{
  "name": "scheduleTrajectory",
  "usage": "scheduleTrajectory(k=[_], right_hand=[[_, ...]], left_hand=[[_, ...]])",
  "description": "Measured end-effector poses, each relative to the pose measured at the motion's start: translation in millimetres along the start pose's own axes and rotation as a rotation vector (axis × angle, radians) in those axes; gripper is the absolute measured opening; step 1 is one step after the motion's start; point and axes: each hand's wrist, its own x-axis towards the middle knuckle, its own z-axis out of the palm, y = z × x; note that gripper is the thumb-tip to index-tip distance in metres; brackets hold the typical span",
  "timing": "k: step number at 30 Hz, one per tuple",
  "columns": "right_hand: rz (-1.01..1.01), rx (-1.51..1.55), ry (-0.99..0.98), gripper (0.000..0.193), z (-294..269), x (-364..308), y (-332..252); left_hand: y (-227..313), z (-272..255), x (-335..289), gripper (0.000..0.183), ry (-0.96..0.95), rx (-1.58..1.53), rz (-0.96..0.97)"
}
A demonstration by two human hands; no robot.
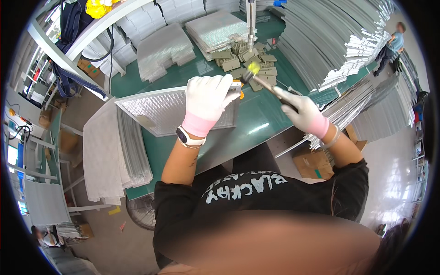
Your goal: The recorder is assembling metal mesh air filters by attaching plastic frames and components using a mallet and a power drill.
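Observation:
My left hand [208, 98], in a white glove with a pink cuff, is closed over the top edge of a framed silvery mesh panel [160, 110] standing tilted on the green table. In my right hand [305, 112], gloved the same way, is a mallet [266, 85] with a dark and yellow-green head, held by its handle. The mallet head is at the panel's right upper corner; whether it touches is unclear. A small orange piece [242, 94] shows at that corner, partly hidden.
Several flat grey-beige pieces [266, 68] lie piled beyond the mallet, by a metal post [250, 23]. Wrapped panel stacks [165, 48] stand at the back. Long strips [330, 41] are heaped at right. More panels [130, 146] hang over the table's left edge. A person [392, 46] stands far right.

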Motion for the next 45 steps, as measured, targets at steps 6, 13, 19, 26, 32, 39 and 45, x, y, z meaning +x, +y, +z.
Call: scheduleTrajectory(k=[6,13,19,26,32,39,45], right_hand=[[0.389,-0.277,-0.417,0.058,75,-2,67],[-0.47,0.096,0.895,0.035,-53,186,-25],[-0.198,1.033,0.363,0.013,-96,264,-77],[-0.243,1.766,0.065,0.008,-73,248,-94],[-0.305,1.653,0.434,0.028,-63,251,-118],[-0.469,1.273,0.586,0.032,-86,241,-95],[-0.256,1.883,0.082,0.019,-59,239,-95]], left_hand=[[23,0,5,0.034,0.112,0.045,-0.13],[27,17,11,0.027,0.357,0.089,-0.128],[13,29,22,0.024,0.305,0.042,-0.158],[8,36,23,0.018,0.359,-0.014,-0.151],[10,36,11,0.018,0.296,-0.283,-0.367],[13,30,14,0.019,0.412,-0.058,-0.144],[16,29,11,0.019,0.362,-0.036,-0.183]])
